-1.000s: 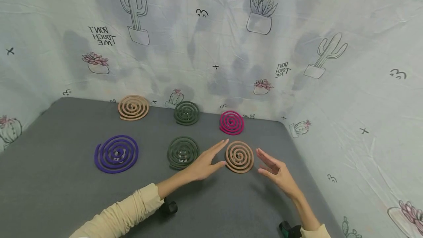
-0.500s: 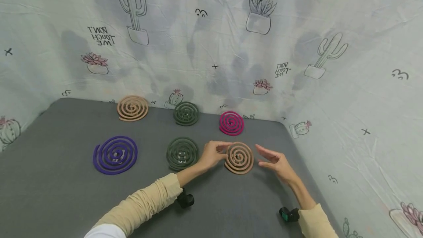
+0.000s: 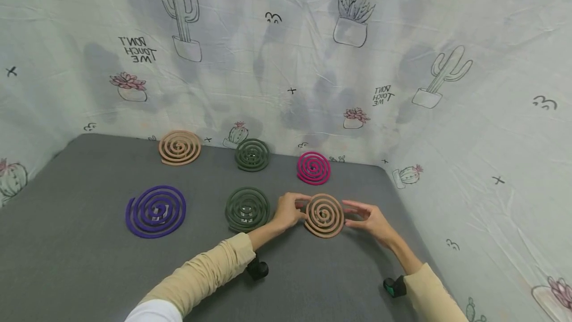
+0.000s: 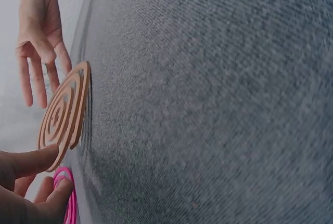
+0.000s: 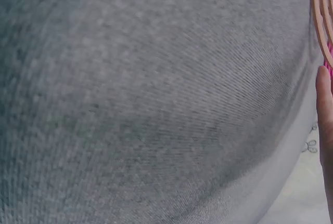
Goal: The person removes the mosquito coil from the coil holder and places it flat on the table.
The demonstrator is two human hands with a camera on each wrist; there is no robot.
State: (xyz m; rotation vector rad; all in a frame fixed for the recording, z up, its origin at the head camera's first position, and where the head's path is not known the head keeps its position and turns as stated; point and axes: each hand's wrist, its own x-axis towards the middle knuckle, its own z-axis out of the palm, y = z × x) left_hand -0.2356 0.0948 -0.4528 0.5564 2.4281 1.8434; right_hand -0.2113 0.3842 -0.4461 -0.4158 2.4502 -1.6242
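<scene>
A tan spiral trivet (image 3: 324,215) lies at the right of the table, between both hands. My left hand (image 3: 287,210) holds its left rim with bent fingers. In the left wrist view that hand's thumb (image 4: 44,159) overlaps the trivet (image 4: 65,104), while a fingertip shows near a pink spiral trivet (image 4: 72,203). My right hand (image 3: 373,220) is at the right rim, fingers extended; whether they touch it is unclear. One straight finger (image 5: 323,91) shows beside the trivet (image 5: 320,16) in the right wrist view.
Farther back lie a pink spiral trivet (image 3: 314,168), a green one (image 3: 252,155) and a tan one (image 3: 180,147). A second green trivet (image 3: 247,208) sits left of my left hand, a purple one (image 3: 155,211) farther left. A patterned cloth (image 3: 286,63) encloses the grey table (image 3: 89,272).
My left hand's fingers have bent from nearly straight at the tan trivet's left rim. My right hand has moved slightly left, closer to its right rim. The trivets show no clear movement.
</scene>
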